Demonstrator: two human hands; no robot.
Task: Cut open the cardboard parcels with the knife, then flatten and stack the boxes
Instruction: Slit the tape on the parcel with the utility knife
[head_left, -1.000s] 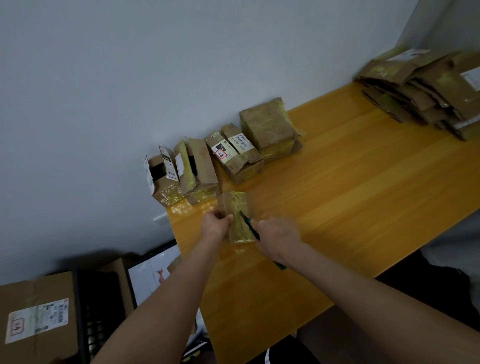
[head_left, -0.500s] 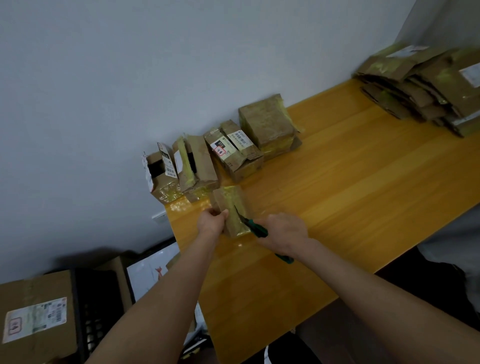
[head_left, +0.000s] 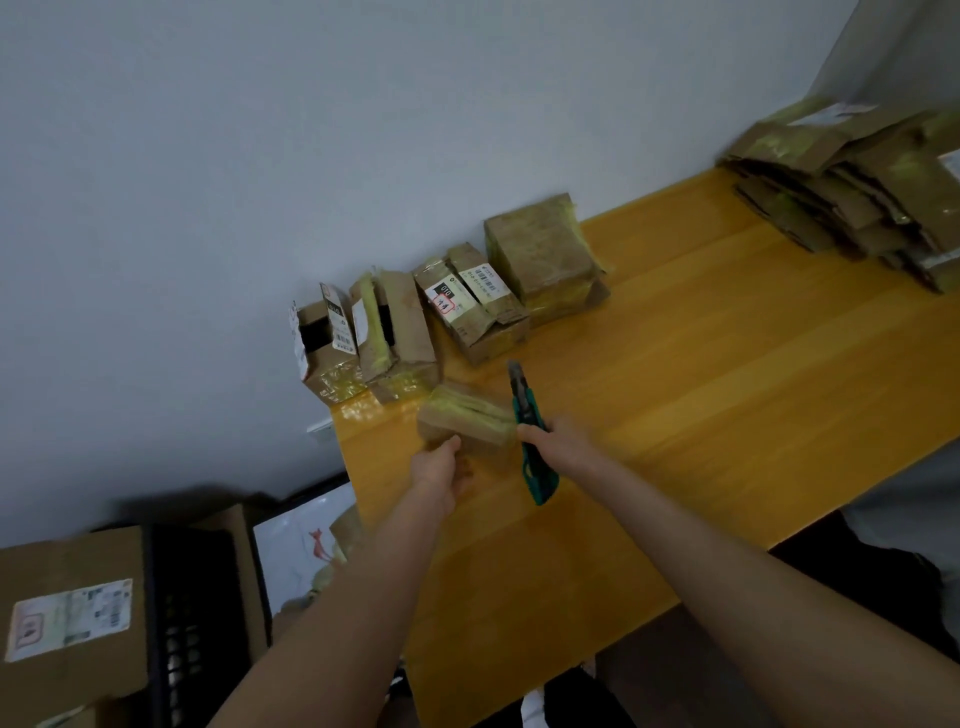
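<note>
At left hand (head_left: 441, 470), parcel (head_left: 467, 423) (right hand (head_left: 560, 441): knife (head_left: 531, 434))

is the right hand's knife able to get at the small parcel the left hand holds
Probably yes: the knife in the right hand sits beside the small parcel, nothing between; the left hand grips only its near end.

Brown cardboard parcels (head_left: 452, 312) lined the yellow wooden worktop's (head_left: 701, 389) back edge; before them was a small taped parcel (head_left: 467, 422), a green utility knife (head_left: 525, 410) just to its right.
</note>
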